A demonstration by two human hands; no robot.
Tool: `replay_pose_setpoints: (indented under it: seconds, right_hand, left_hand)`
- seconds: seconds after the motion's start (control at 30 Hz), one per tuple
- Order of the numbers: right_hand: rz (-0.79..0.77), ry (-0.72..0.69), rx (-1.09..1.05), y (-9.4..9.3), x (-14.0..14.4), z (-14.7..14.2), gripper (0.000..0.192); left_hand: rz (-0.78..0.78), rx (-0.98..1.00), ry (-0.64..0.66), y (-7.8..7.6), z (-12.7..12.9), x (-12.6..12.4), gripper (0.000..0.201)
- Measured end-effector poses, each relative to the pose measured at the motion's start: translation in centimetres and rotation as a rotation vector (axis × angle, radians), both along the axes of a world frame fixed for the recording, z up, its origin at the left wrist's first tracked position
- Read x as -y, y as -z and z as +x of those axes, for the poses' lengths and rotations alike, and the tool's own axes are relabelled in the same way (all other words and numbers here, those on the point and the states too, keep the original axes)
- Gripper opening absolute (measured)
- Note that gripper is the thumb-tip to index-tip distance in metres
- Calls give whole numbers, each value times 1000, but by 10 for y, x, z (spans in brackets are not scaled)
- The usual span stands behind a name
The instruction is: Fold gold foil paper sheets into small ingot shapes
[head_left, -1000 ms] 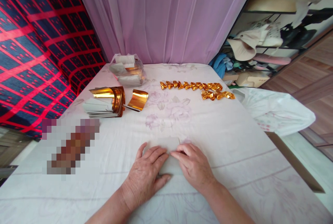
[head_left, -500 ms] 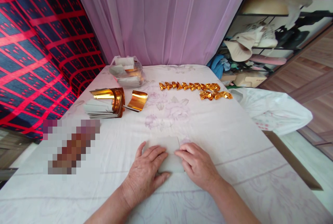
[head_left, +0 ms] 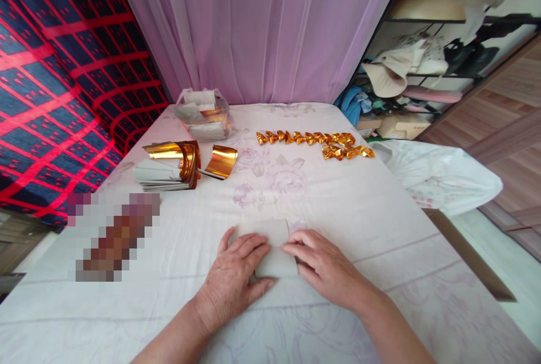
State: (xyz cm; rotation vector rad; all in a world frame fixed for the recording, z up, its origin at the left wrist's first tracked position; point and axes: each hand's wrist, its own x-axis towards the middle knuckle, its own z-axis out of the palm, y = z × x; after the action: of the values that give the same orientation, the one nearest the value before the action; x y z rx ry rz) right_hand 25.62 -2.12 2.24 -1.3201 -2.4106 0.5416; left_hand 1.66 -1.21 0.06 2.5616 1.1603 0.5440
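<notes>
A small whitish-grey sheet of paper (head_left: 276, 261) lies on the table in front of me, its far edge slightly raised. My left hand (head_left: 239, 271) rests flat over its left part, fingers stretched and thumb apart. At the right edge, my right hand (head_left: 316, 262) pinches the paper between thumb and fingers; the grip is partly hidden by the hand. Further off on the left is a fanned stack of gold foil paper (head_left: 169, 167), grey on its back. One curled gold sheet (head_left: 222, 161) sits just right of it. Folded gold pieces (head_left: 306, 138) form a row at the back right.
A clear plastic bag (head_left: 203, 115) with more sheets stands at the table's far left. A flowered cloth (head_left: 274, 183) covers the table. A blurred-out patch (head_left: 114, 240) lies at the left. Beyond the right edge are a white plastic bag (head_left: 448, 175) and shelves holding a cap (head_left: 386, 74).
The view has shifted slightly. Both hands stay on the paper, with only small finger movement at its right edge; the other things have not moved.
</notes>
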Motion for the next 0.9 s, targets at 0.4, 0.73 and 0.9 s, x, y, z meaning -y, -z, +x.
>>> replay_pose_setpoints:
  seconds: [0.4,0.73,0.9]
  right_hand:
    - [-84,9,43,-1,2,0,52]
    - [-35,32,33,1,2,-2,47]
    - [-17,12,34,2,1,-3,42]
  left_hand:
    - [-19,5,12,0,-1,-1,46]
    - [-33,-64,62,-5,-4,-4,49]
    - [-27,-69,74,-6,-4,-4,51]
